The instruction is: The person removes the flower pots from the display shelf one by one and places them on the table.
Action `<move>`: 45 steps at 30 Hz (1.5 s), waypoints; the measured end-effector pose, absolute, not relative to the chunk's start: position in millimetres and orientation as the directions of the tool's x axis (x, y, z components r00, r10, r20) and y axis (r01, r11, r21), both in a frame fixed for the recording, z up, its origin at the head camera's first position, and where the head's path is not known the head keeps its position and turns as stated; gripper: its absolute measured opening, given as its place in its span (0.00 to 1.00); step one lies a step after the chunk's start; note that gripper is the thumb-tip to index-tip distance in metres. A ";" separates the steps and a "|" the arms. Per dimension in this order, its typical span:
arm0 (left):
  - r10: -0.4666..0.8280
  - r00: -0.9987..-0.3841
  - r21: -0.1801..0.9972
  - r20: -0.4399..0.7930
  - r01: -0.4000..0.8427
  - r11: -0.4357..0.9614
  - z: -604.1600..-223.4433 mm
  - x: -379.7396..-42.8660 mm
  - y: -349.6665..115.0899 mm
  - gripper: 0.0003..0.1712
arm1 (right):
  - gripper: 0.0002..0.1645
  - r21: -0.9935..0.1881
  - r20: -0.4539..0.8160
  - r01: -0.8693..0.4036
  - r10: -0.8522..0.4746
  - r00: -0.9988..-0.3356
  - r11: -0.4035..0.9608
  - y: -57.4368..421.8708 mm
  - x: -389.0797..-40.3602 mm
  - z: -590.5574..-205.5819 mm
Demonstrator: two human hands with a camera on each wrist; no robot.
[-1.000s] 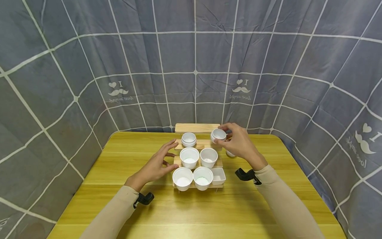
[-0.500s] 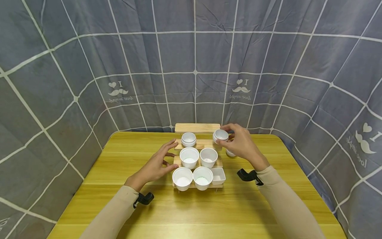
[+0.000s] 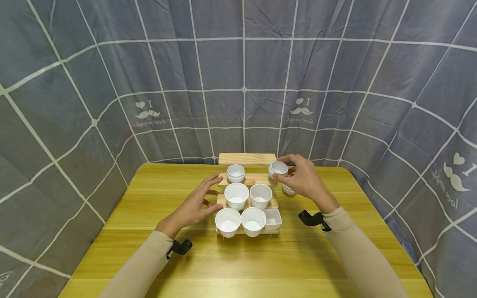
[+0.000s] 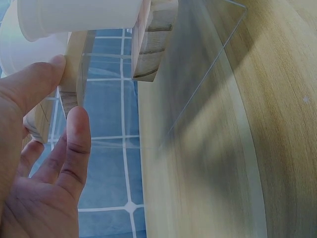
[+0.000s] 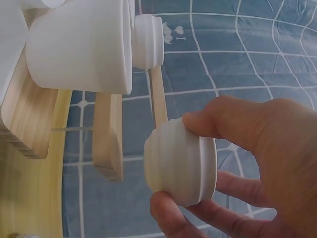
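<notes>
My right hand (image 3: 303,176) pinches a small white round cup with stepped sides (image 5: 181,161) between thumb and fingers. The cup hangs at the right end of the wooden tiered stand's (image 3: 257,179) second-highest board, clear of the stand in the right wrist view. My left hand (image 3: 193,205) steadies the stand's left side, its thumb and a finger on either side of a board end (image 4: 73,74). On that second-highest board a similar small cup (image 3: 235,174) stands at the left. Two larger white cups (image 3: 236,196) sit one step below.
The lowest step bears two white cups (image 3: 228,222), one with greenish content, and a square white dish (image 3: 273,219). Another small white container (image 3: 288,189) stands on the wooden table (image 3: 238,269), partly behind my right hand. A grey checked curtain (image 3: 261,66) surrounds the table.
My right hand has shifted slightly to the right with the small cup in its fingers. The left hand and the stand keep their place.
</notes>
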State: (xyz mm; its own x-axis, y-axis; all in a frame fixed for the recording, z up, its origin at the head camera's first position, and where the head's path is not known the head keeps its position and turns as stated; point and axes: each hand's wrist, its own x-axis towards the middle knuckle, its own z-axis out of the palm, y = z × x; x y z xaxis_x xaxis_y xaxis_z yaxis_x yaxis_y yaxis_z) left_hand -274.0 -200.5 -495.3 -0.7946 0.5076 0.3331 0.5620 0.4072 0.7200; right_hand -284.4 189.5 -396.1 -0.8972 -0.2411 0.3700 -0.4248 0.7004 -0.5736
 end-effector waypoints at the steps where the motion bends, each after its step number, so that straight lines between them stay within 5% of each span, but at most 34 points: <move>1: 0.507 -0.794 0.719 0.335 0.564 0.407 -495.4 -274.0 -200.6 0.54 | 0.32 -0.575 0.370 -0.425 -0.241 -0.897 0.699 189.8 -284.3 -395.9; 45: 0.499 -0.795 0.712 0.344 0.568 0.414 -497.4 -277.0 -199.5 0.53 | 0.34 -0.596 0.333 -0.375 -0.207 -0.920 0.710 212.2 -286.8 -404.7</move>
State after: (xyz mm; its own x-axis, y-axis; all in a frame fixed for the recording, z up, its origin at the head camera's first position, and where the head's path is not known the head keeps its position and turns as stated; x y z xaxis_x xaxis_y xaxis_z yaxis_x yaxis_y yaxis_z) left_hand -277.0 -199.5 -497.4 -0.7954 0.4990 0.3439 0.5675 0.4142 0.7116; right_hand -286.8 212.2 -404.7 -0.9199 -0.2068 0.3331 -0.3754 0.7098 -0.5961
